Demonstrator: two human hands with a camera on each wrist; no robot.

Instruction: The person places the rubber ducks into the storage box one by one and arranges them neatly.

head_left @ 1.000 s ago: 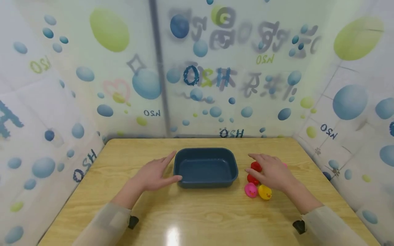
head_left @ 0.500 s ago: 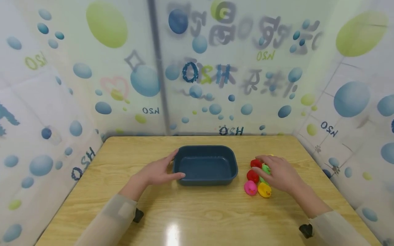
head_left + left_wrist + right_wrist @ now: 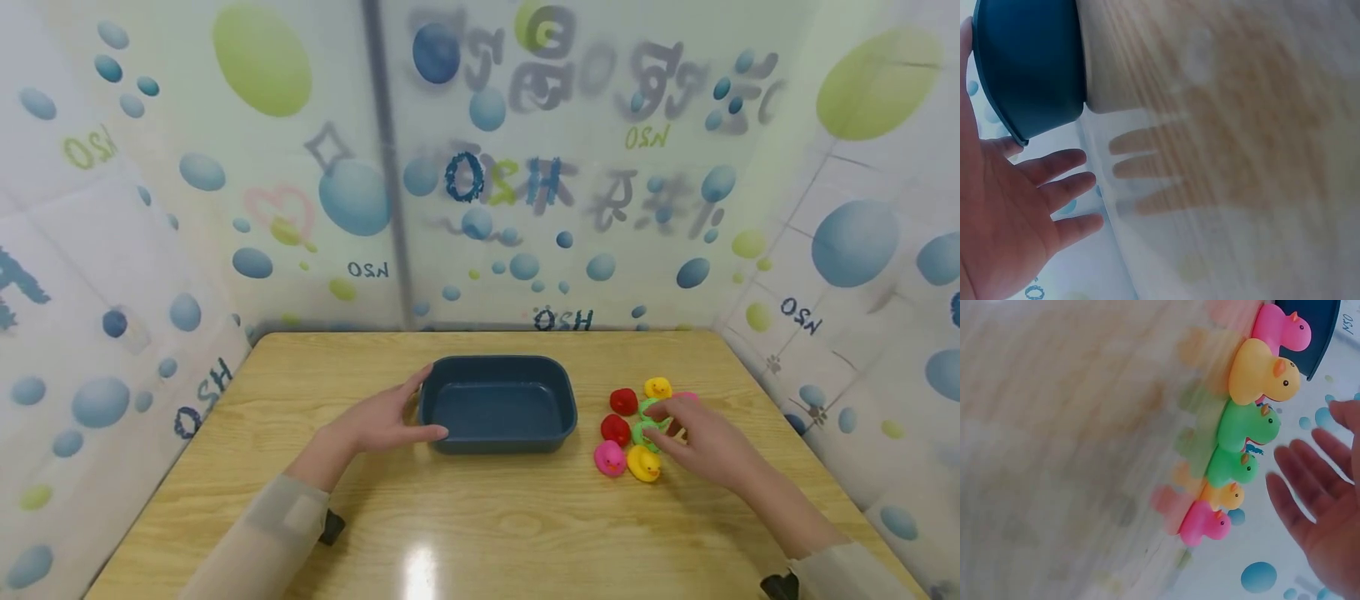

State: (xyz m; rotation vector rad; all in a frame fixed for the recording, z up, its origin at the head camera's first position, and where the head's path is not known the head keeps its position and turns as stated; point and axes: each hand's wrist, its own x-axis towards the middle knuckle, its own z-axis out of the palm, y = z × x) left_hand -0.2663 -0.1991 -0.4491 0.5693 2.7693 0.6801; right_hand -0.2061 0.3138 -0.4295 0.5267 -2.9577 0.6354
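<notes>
A dark blue rectangular bin (image 3: 498, 444) stands mid-table. My left hand (image 3: 378, 421) is at its left end, thumb at the near rim and index finger by the far corner; in the left wrist view the other fingers spread straight beside it. Right of the bin sits a cluster of rubber ducks: two red, such as the nearer red duck (image 3: 616, 430), a front pink duck (image 3: 611, 458), a front yellow duck (image 3: 644, 463), green ducks (image 3: 1244, 428), and a back yellow duck (image 3: 657, 387). My right hand (image 3: 705, 442), fingers loosely bent and holding nothing, hovers at the cluster's right side, partly covering the rear pink duck (image 3: 686, 397).
The light wooden table (image 3: 495, 533) is enclosed at the back and sides by a white curtain (image 3: 487, 275) printed with blue and green bubbles. The right wrist view shows the ducks in a row beside the bin.
My right hand has drawn back to the right and slightly down, uncovering the green and back yellow ducks. My left hand has come closer to the bin's left end, its thumb now at the rim.
</notes>
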